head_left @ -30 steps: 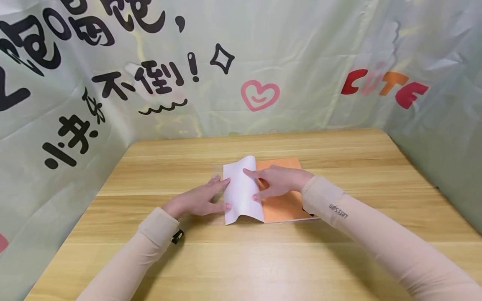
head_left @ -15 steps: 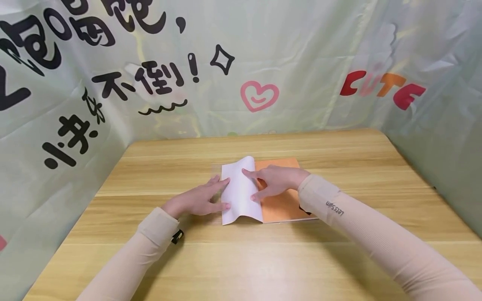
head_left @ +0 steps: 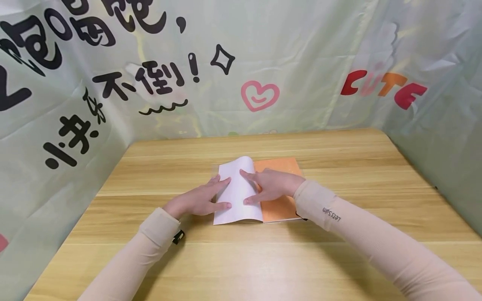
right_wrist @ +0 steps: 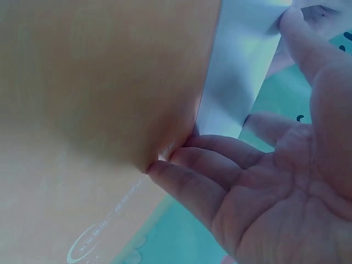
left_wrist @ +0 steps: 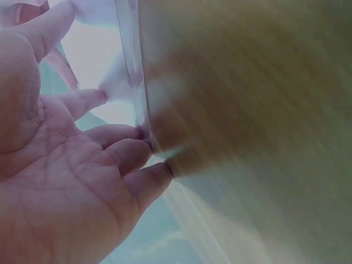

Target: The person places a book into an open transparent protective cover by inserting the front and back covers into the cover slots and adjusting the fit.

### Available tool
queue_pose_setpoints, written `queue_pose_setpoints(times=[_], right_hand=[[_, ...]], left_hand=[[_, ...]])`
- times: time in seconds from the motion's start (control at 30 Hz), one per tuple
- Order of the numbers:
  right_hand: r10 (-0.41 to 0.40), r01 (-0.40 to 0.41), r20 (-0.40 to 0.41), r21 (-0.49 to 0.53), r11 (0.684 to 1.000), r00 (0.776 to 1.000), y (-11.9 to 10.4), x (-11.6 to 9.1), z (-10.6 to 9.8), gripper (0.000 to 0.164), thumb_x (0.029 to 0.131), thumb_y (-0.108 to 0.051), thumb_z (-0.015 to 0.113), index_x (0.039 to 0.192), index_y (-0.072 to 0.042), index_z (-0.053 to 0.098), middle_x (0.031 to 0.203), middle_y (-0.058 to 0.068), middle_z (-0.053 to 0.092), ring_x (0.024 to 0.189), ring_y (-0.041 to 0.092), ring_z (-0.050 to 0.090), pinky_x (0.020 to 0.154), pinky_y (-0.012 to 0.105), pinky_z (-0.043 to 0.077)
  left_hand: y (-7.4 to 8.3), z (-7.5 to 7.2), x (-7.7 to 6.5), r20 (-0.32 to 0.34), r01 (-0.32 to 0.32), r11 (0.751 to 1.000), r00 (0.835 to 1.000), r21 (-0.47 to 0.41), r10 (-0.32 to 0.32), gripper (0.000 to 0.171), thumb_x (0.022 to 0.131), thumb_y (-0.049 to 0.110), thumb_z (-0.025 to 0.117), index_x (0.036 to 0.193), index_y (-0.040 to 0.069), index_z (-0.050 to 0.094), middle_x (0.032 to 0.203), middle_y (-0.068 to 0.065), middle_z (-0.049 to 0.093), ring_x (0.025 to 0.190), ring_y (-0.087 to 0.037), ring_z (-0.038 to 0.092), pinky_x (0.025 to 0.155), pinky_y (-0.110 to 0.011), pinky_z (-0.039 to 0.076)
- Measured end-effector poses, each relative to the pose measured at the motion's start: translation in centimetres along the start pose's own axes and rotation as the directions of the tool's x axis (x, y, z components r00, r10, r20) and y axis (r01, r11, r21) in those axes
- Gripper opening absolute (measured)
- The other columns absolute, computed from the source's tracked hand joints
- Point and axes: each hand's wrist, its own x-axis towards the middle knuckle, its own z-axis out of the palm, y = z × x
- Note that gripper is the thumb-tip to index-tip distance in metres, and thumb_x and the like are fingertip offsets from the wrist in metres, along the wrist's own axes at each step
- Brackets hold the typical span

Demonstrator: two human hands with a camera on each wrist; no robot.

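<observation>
Booklet (head_left: 279,209) lies open on the table (head_left: 241,263); its white page (head_left: 238,190) seems light and soft, best taken at the outer edge. Left hand (head_left: 197,198) and right hand (head_left: 276,184) touch it with extended fingers, grasping nothing.

Right hand (right_wrist: 264,187) has its palm to the camera, a few fingertips (right_wrist: 159,169) on the orange sheet (right_wrist: 93,71), right near where it meets the white sheet (right_wrist: 236,60). Thumb's up at the white one's edge. Orange has some tiny pale print (right_wrist: 118,210) down low, kinda blurry, and there's teal backdrop (right_wrist: 286,93) behind.
</observation>
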Motion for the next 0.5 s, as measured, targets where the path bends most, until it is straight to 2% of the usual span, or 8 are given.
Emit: queue_pose_setpoints(times=[0.1, 0.2, 0.3, 0.4, 0.5], right_hand=[[0.026, -0.026, 0.012, 0.004, 1.000, 1.000, 0.0, -0.1, 0.0, 0.103, 0.079, -0.071, 0.057, 0.157, -0.025, 0.010, 0.080, -0.003, 0.056, 0.091, 0.017, 0.054, 0.080, 0.033, 0.043], [0.036, -0.037, 0.019, 0.011, 0.999, 0.999, 0.5, -0.2, 0.0, 0.109, 0.076, -0.071, 0.060, 0.158, -0.022, 0.007, 0.082, 0.001, 0.053, 0.090, 0.019, 0.051, 0.078, 0.034, 0.041], [0.026, -0.026, 0.009, 0.003, 1.000, 1.000, 1.2, -0.3, 0.0, 0.115, 0.074, -0.070, 0.064, 0.157, -0.015, 0.008, 0.091, 0.004, 0.059, 0.088, 0.017, 0.051, 0.078, 0.031, 0.040], [0.012, -0.012, 0.003, -0.010, 1.000, 1.000, 1.5, -0.3, 0.1, 0.116, 0.073, -0.069, 0.066, 0.157, -0.011, 0.011, 0.095, 0.002, 0.062, 0.092, 0.015, 0.051, 0.081, 0.030, 0.038], [0.001, -0.001, 0.006, 0.013, 1.000, 1.000, 1.6, -0.3, 0.2, 0.115, 0.074, -0.066, 0.068, 0.156, -0.008, 0.012, 0.081, -0.001, 0.056, 0.083, 0.016, 0.049, 0.079, 0.031, 0.038]], left_hand=[[0.0, 0.0, 0.0, -0.002, 0.001, 1.000, 1.000, -0.007, -0.002, 0.084, 0.093, 0.059, 0.050, 0.157, 0.019, 0.013, 0.157, -0.018, 0.003, 0.143, -0.028, 0.004, 0.111, -0.044, 0.014], [-0.1, 0.0, 0.0, 0.005, 0.010, 1.000, 1.000, -0.014, -0.010, 0.086, 0.092, 0.060, 0.050, 0.157, 0.022, 0.010, 0.158, -0.016, 0.002, 0.143, -0.026, 0.004, 0.111, -0.043, 0.014], [-0.3, 0.0, -0.1, 0.004, 0.000, 1.000, 1.000, -0.021, 0.000, 0.088, 0.090, 0.060, 0.053, 0.157, 0.022, 0.010, 0.158, -0.015, 0.003, 0.143, -0.025, 0.005, 0.111, -0.042, 0.014], [-0.6, 0.0, -0.1, -0.004, -0.017, 1.000, 1.000, -0.022, 0.017, 0.090, 0.088, 0.059, 0.057, 0.157, 0.022, 0.012, 0.158, -0.015, 0.004, 0.143, -0.025, 0.007, 0.111, -0.041, 0.015], [-0.9, 0.0, -0.1, -0.015, -0.033, 0.999, 0.999, -0.009, 0.032, 0.091, 0.087, 0.058, 0.059, 0.157, 0.021, 0.013, 0.158, -0.016, 0.006, 0.142, -0.026, 0.008, 0.111, -0.040, 0.016]])
